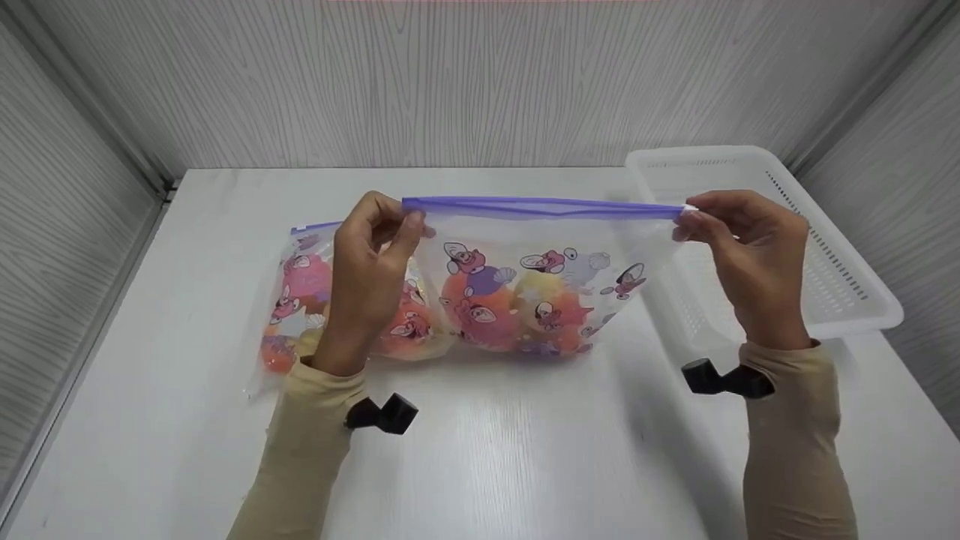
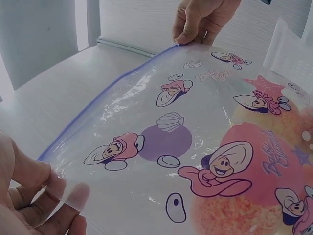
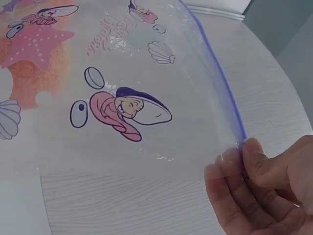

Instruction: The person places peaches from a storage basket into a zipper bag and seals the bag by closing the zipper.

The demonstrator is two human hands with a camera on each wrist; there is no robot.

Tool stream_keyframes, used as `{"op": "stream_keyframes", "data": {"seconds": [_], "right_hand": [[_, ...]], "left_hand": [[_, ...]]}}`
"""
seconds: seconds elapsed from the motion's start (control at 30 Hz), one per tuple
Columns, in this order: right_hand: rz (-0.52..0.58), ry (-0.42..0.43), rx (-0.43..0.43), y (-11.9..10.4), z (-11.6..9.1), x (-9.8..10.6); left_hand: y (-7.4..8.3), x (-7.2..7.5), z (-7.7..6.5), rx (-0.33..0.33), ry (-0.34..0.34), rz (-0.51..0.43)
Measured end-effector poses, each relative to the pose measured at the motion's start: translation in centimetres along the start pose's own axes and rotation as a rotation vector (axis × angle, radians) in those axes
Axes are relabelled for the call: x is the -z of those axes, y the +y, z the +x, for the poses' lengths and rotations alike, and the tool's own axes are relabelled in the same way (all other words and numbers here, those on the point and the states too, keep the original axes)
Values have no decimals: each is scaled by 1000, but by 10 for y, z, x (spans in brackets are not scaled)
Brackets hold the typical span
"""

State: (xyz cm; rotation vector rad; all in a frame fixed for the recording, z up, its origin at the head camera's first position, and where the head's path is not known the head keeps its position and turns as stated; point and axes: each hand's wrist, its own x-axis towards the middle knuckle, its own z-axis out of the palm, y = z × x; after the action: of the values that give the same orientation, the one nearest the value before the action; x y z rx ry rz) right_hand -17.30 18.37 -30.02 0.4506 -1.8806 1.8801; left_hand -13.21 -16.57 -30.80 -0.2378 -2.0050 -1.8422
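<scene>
A clear zip bag (image 1: 555, 277) with cartoon prints and a purple zip strip is stretched between both hands. Orange and yellow round things (image 1: 536, 304) show through its lower part. My left hand (image 1: 375, 270) pinches the bag's top left corner between thumb and fingers. At the other end of the strip, my right hand (image 1: 757, 247) pinches the top right corner by the white slider (image 1: 688, 211). In the right wrist view, the thumb lies over the strip's end (image 3: 243, 143), with the fingertips behind the film.
A second printed zip bag (image 1: 300, 300), filled with colourful things, lies on the white table (image 1: 480, 450) behind my left hand. At the right, a white plastic basket (image 1: 765, 161) stands partly behind my right hand. Grey wood-grain panels (image 1: 450, 82) enclose the table.
</scene>
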Motion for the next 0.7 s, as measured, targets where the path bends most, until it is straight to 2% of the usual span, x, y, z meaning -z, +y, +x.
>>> {"op": "stream_keyframes", "data": {"seconds": [0.13, 0.23, 0.3, 0.37, 0.47, 0.5, 0.57, 0.7], "right_hand": [[26, -13, -6, -1, 1, -2], [55, -23, -9, -2, 1, -3], [71, -29, -17, -4, 1, -3], [86, -35, -23, -5, 0, -3], [90, -48, -15, -6, -1, -2], [97, -53, -9, -6, -1, -2], [103, -60, 1, -5, -1, -1], [166, -80, -4, -4, -1, 2]], "left_hand": [[1, 6, -1, -8, -15, 58], [5, 10, 1, -69, -25, 195], [11, 9, 3, -137, -12, 323], [21, 4, 5, -243, 15, 460], [39, -15, 10, -390, 11, 635], [45, -24, 12, -430, -11, 686], [57, -43, 17, -480, -102, 776], [77, -85, 26, -467, -360, 975]]}}
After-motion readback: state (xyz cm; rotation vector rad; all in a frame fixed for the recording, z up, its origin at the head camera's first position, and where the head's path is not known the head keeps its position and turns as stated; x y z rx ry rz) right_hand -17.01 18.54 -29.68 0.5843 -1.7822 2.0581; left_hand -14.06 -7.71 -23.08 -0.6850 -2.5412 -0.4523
